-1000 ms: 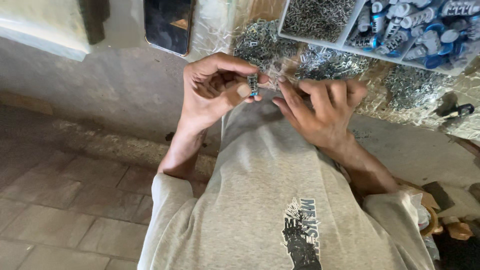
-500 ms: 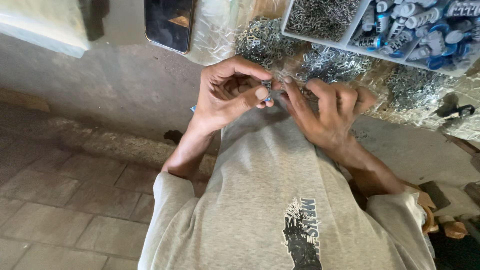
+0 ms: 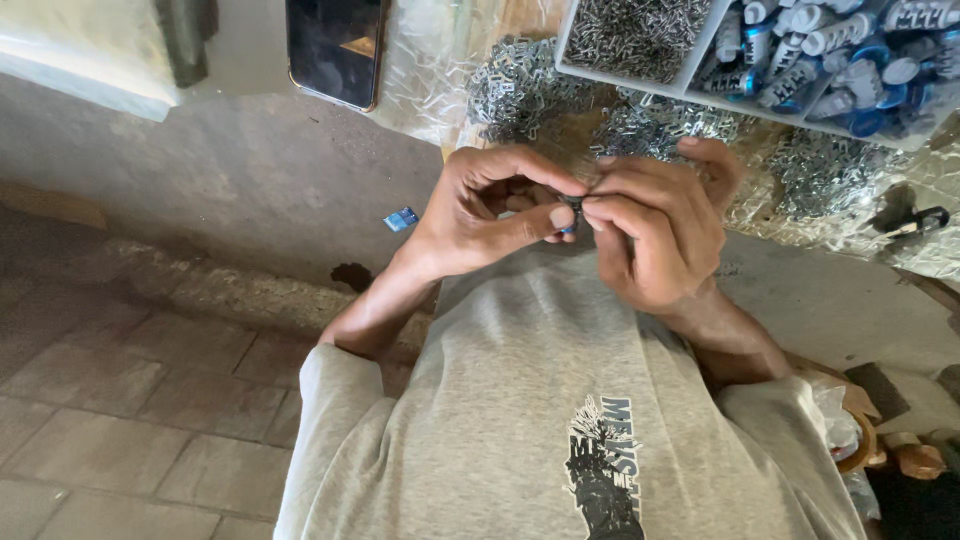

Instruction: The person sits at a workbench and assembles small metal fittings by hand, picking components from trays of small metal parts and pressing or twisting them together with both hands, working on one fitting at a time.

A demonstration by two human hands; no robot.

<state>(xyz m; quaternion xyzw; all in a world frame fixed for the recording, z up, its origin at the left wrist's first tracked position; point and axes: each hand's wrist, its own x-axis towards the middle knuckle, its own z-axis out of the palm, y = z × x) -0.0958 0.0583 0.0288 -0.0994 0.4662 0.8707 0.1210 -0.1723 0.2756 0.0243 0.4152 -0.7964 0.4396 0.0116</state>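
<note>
My left hand (image 3: 490,210) and my right hand (image 3: 655,225) meet at chest height, fingertips pinched together on one small dark-and-blue part (image 3: 571,208). Most of that part is hidden by the fingers. Both thumbs press against it from below. Behind my hands lie heaps of small shiny metal pieces (image 3: 520,85) on a crinkled plastic sheet.
A white divided tray (image 3: 700,75) at the top right holds small metal bits in one compartment and blue-and-silver cylinders (image 3: 830,45) in another. A dark phone (image 3: 335,50) lies at top centre. A small blue piece (image 3: 401,218) sits against the grey wall. Black pliers (image 3: 915,222) rest at the right.
My hands have closed in on each other and dropped slightly; the small part, earlier visible between the left fingers, is now pinched by both hands.
</note>
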